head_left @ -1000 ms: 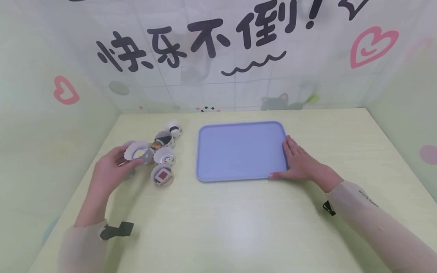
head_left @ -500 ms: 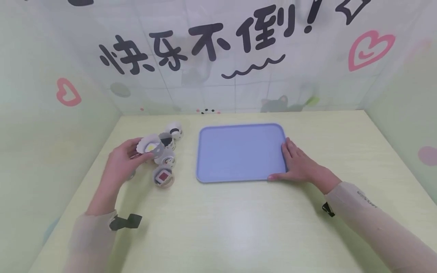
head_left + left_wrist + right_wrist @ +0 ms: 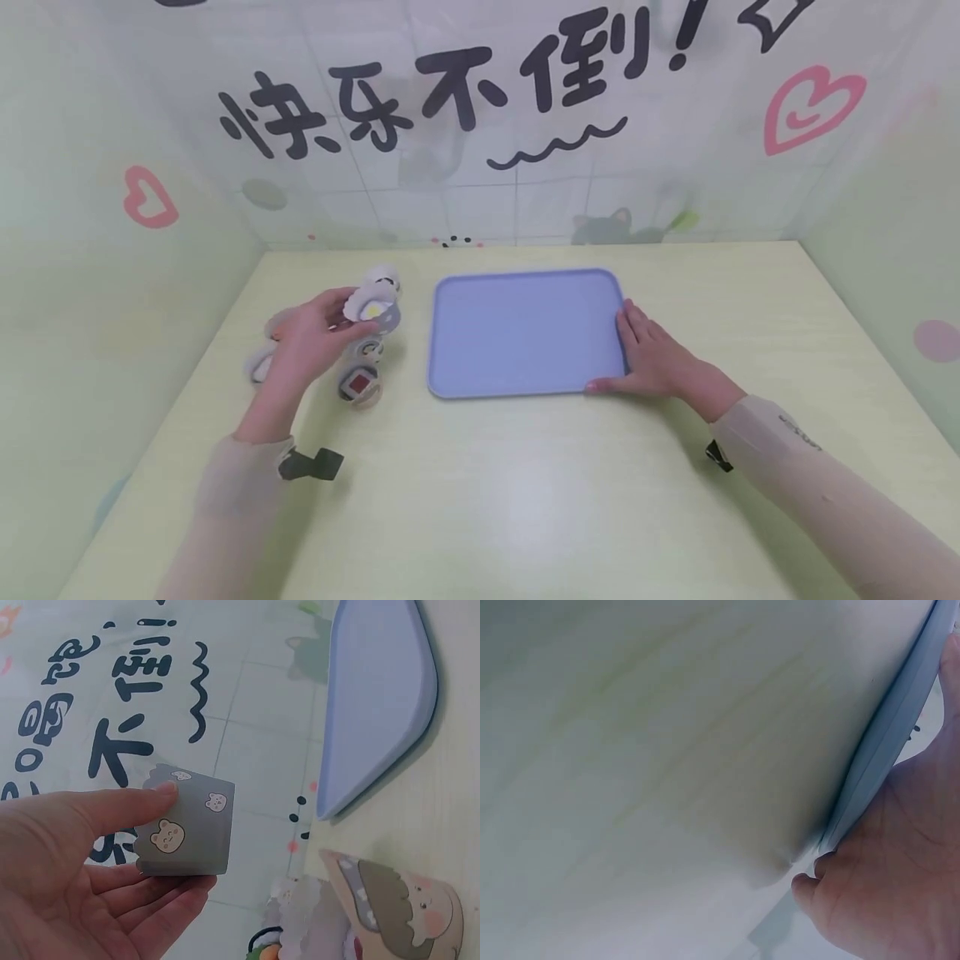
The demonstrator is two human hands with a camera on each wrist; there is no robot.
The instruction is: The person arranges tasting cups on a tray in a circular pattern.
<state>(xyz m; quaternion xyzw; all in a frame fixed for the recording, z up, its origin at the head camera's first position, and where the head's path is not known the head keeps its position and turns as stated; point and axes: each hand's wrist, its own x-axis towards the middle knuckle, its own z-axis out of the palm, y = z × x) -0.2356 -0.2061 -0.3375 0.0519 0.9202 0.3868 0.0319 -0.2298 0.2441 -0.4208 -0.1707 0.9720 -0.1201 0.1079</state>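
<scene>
**pix_watcher:** Head view, left to right: the left hand [image 3: 311, 342] pinches a little scalloped paper cup [image 3: 372, 307] with a yellow middle, lifted above the cluster of similar cups [image 3: 362, 367] on the table [image 3: 487, 492]. The left wrist view shows the cup's grey side with bear faces [image 3: 187, 829], thumb on top, fingers under it. Then comes the blue tray [image 3: 525, 333], bare inside. The right hand [image 3: 656, 362] lies flat against the tray's right rim, fingers straight, thumb at the near corner, bracing rather than gripping.

**tablecam_fan:** So which step is this, you reckon?

**pix_watcher:** Looks like mid-carry to me: one cup picked out of the pile and headed for the tray. My guess is the next move needs a short sweep right, clearing the tray's lip, and a level set-down so the cup doesn't tip, with the right hand keeping the tray from sliding.

**tablecam_fan:** And the setting?

**pix_watcher:** Pale yellow-green tabletop, smooth and a bit shiny. Pale green panels box it in at left and right, and the back wall [image 3: 480, 125] has black brush lettering, pink hearts and a faint cat drawing.
</scene>
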